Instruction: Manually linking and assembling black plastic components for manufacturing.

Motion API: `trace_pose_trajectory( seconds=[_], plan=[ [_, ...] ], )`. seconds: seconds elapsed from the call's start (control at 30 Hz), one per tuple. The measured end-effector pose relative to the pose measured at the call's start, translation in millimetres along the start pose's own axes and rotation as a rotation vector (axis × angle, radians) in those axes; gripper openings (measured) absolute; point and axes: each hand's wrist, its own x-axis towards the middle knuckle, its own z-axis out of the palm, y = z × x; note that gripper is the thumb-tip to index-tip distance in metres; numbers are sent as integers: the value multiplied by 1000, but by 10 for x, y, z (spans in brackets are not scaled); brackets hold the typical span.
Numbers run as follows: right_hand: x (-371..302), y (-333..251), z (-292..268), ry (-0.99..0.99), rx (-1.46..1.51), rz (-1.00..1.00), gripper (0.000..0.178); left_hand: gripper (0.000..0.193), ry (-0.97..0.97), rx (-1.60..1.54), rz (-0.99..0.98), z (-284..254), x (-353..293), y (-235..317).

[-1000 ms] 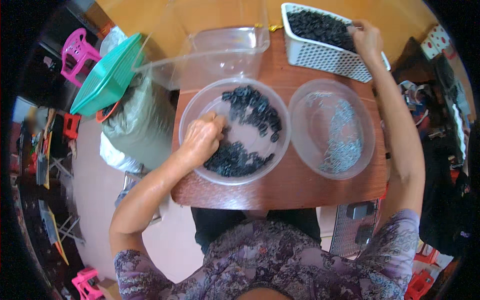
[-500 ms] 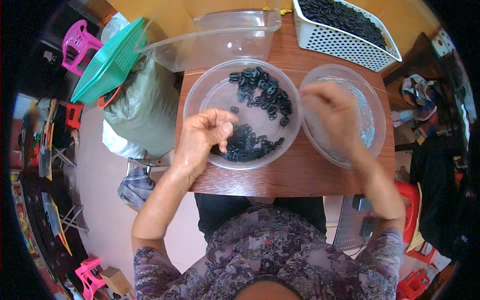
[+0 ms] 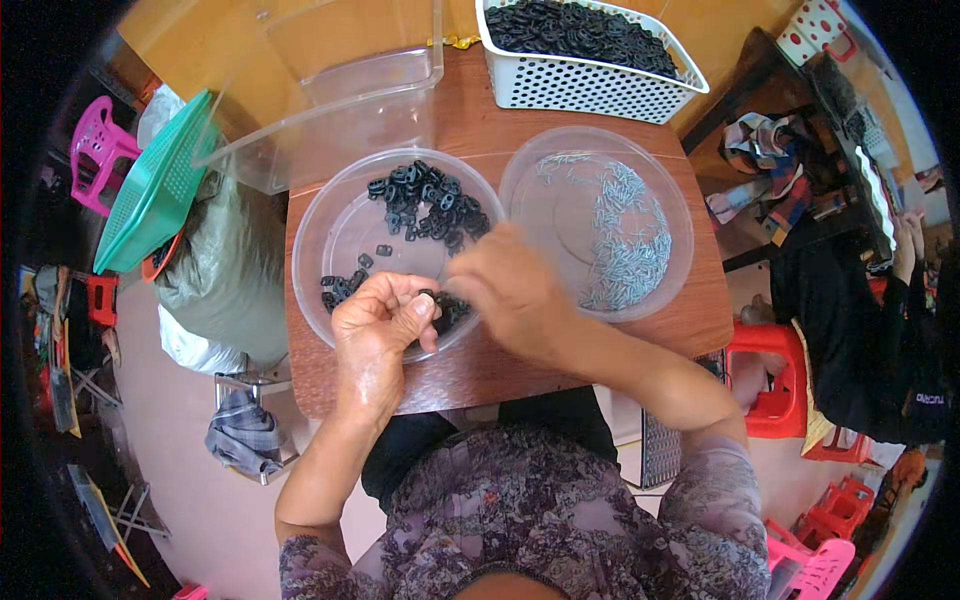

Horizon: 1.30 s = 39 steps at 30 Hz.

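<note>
My left hand (image 3: 375, 325) is closed over the near side of a round clear basin (image 3: 318, 215), pinching a small black plastic piece (image 3: 427, 294) between thumb and fingers. Just to its right, my right hand (image 3: 515, 295) hovers at the basin's near right edge. Motion smears its fingers, so what they hold cannot be made out. Loose black plastic pieces (image 3: 405, 200) with holes lie in the basin in two heaps, the nearer one partly hidden by my hands. A second round clear basin (image 3: 520, 160) to the right holds many small silvery metal pins (image 3: 630, 250).
A white perforated basket (image 3: 590, 100) full of black pieces stands at the back of the wooden table (image 3: 470, 110). A clear plastic bin (image 3: 350, 110) is at the back left. Green baskets (image 3: 160, 190) rest by a large sack (image 3: 230, 270). Red stools (image 3: 770, 380) and a person in black (image 3: 850, 340) are at the right.
My right hand has moved left from over the pin basin to beside my left hand. The view has shifted, so the table appears farther left. My left hand stays over the black pieces.
</note>
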Motion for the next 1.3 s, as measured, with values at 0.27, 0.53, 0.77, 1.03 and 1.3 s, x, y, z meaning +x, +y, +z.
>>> trace_pose_trajectory(
  seconds=[0.27, 0.53, 0.77, 1.03, 1.3],
  plan=[
    [69, 963, -575, 16, -467, 312, 7, 9, 35, 5, 36, -50, 14, -76],
    [52, 1212, -461, -126, -637, 256, 5, 9, 23, 2, 23, -104, 32, -97],
    [47, 1216, -434, -137, -687, 140, 3, 10, 0, 2, 2, -123, 38, -129],
    [59, 1187, -464, -270, -753, 52, 7, 11, 14, -33, 28, -108, 38, -150],
    [131, 87, -38, -54, -138, 117, 10, 8, 50, -102, 19, -61, 36, -167]
  ],
)
